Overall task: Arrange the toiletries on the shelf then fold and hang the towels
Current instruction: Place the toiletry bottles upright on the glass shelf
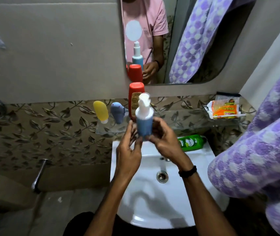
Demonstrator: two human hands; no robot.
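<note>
I hold a blue pump bottle [144, 124] with a white pump head upright above the sink, just in front of the glass shelf [178, 116]. My left hand [129, 149] and my right hand [164, 142] both grip its base from either side. On the shelf stand a red bottle [135, 97], a yellow squeeze bottle [101, 111] and a grey-blue squeeze bottle [118, 111], both cap-down. A green bottle [191, 142] lies on the sink's back ledge. A purple-and-white checked towel [261, 157] hangs at the right; another purple towel [202, 36] hangs by the mirror.
A white sink [152, 205] with a drain sits below my hands. An orange soap packet [225, 111] lies at the shelf's right end. The mirror [152, 40] is above the shelf. A metal tap [38, 174] sticks out of the wall at lower left.
</note>
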